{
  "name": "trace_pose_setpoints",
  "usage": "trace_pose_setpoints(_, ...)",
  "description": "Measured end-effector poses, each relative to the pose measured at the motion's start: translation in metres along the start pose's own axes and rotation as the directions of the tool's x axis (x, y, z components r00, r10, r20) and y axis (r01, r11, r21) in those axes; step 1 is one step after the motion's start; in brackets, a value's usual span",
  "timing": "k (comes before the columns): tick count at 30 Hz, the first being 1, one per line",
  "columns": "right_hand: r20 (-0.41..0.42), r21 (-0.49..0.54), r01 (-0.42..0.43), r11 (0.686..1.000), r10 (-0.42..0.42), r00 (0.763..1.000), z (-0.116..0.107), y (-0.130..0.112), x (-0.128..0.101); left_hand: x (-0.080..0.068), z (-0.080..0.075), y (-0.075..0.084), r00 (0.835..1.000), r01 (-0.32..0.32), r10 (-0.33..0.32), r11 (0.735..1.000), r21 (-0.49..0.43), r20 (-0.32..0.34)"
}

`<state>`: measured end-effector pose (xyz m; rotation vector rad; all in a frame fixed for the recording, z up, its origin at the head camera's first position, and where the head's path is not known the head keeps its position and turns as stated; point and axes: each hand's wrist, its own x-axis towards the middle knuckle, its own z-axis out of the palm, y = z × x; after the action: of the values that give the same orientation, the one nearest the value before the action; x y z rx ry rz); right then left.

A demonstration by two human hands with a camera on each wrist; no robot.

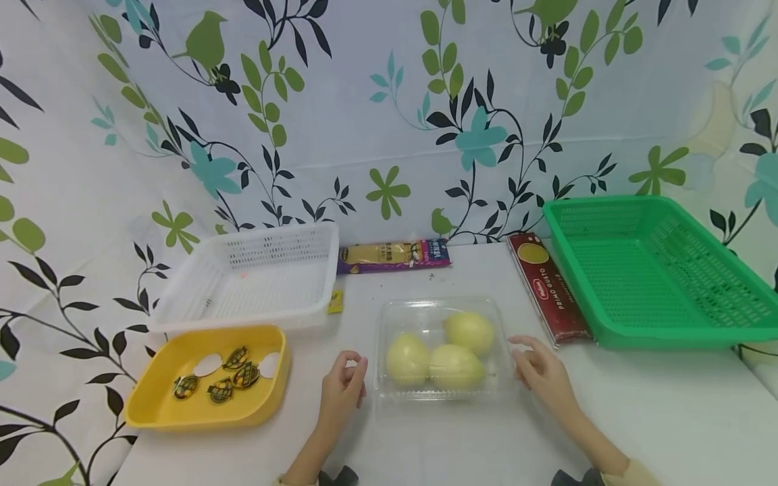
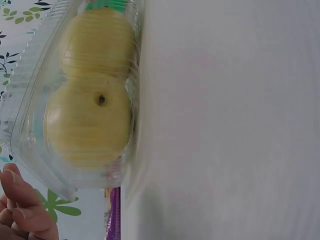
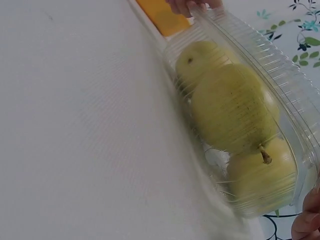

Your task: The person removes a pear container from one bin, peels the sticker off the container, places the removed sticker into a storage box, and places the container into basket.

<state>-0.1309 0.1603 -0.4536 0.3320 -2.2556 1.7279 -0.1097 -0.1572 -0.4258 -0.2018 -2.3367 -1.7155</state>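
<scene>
A clear plastic clamshell container (image 1: 437, 309) holding yellow-green pears (image 1: 457, 368) stands in front of me on the white table. Its lid looks closed over the fruit. To its left, my left hand (image 1: 344, 388) hovers with loosely bent fingers, a small gap from the side. On the other side, my right hand (image 1: 543, 374) has its fingertips close to the container's right edge; whether they touch it I cannot tell. The left wrist view shows the left hand (image 2: 27, 210) near a corner of the container. In the right wrist view, part of the right hand (image 3: 306, 217) appears beside the rim.
A yellow tray (image 1: 206, 415) with several small wrapped items and white ovals is at left. Behind it sits a white basket (image 1: 276, 290), with a small yellow packet (image 1: 335, 302) beside it. A purple-and-yellow package (image 1: 395, 256), red package (image 1: 547, 290) and green basket (image 1: 681, 334) lie farther back.
</scene>
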Motion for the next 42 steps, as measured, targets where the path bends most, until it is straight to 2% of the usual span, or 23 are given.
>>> trace_pose_setpoints(5, 0.042, 0.022, 0.034, 0.999, -0.035, 0.999, 0.003, -0.006, -0.005, -0.006, 0.002, -0.004, 0.999, 0.022, -0.023, 0.999, 0.023, 0.04)
trace_pose_setpoints(10, 0.116, 0.067, 0.055, 0.996, -0.062, 0.991, 0.008, 0.011, -0.009, -0.01, -0.002, -0.007, 0.999, 0.025, -0.025, 1.0, 0.003, 0.037)
trace_pose_setpoints(12, 0.142, 0.047, 0.081, 0.996, -0.087, 0.986, 0.01, 0.011, -0.011, -0.01, -0.002, -0.015, 0.998, 0.038, -0.037, 0.999, -0.018, 0.052)
trace_pose_setpoints(15, 0.176, -0.045, 0.139, 0.989, -0.129, 0.976, 0.006, -0.003, -0.014, -0.01, 0.001, -0.022, 0.993, 0.081, -0.075, 0.995, -0.055, 0.095)
trace_pose_setpoints(17, 0.187, -0.104, 0.181, 0.978, -0.16, 0.969, 0.004, -0.012, -0.016, -0.011, 0.003, -0.023, 0.988, 0.108, -0.099, 0.992, -0.07, 0.115)
trace_pose_setpoints(20, 0.179, -0.119, 0.225, 0.967, -0.202, 0.963, 0.001, -0.012, -0.017, -0.012, 0.004, -0.017, 0.982, 0.144, -0.134, 0.987, -0.072, 0.13)
trace_pose_setpoints(23, 0.152, -0.085, 0.202, 0.976, -0.188, 0.97, 0.002, 0.003, -0.017, -0.011, 0.004, -0.016, 0.979, 0.168, -0.158, 0.983, -0.07, 0.128)
trace_pose_setpoints(26, 0.146, -0.047, 0.148, 0.988, -0.14, 0.979, 0.001, 0.014, -0.017, -0.011, 0.005, -0.015, 0.98, 0.177, -0.168, 0.981, -0.079, 0.107)
trace_pose_setpoints(29, 0.149, -0.022, 0.026, 0.999, -0.022, 0.989, 0.0, 0.016, -0.016, -0.01, 0.007, -0.013, 0.982, 0.176, -0.169, 0.98, -0.088, 0.08)
trace_pose_setpoints(31, 0.165, -0.03, -0.099, 0.995, 0.102, 0.981, 0.001, 0.013, -0.014, -0.01, 0.009, -0.012, 0.983, 0.175, -0.169, 0.981, -0.084, 0.073)
trace_pose_setpoints(34, 0.231, -0.054, -0.272, 0.961, 0.277, 0.933, 0.002, 0.008, -0.013, -0.011, 0.01, -0.011, 0.978, 0.189, -0.183, 0.98, -0.062, 0.096)
trace_pose_setpoints(36, 0.322, -0.049, -0.335, 0.941, 0.333, 0.886, -0.002, 0.006, -0.012, -0.011, 0.012, -0.011, 0.972, 0.205, -0.198, 0.978, -0.044, 0.127)
trace_pose_setpoints(39, 0.513, 0.047, -0.365, 0.93, 0.291, 0.808, -0.013, 0.008, -0.01, -0.012, 0.013, -0.01, 0.962, 0.222, -0.213, 0.975, -0.033, 0.171)
trace_pose_setpoints(42, 0.677, 0.18, -0.411, 0.894, 0.191, 0.711, -0.025, 0.014, -0.008, -0.011, 0.012, -0.009, 0.955, 0.227, -0.211, 0.972, -0.055, 0.207)
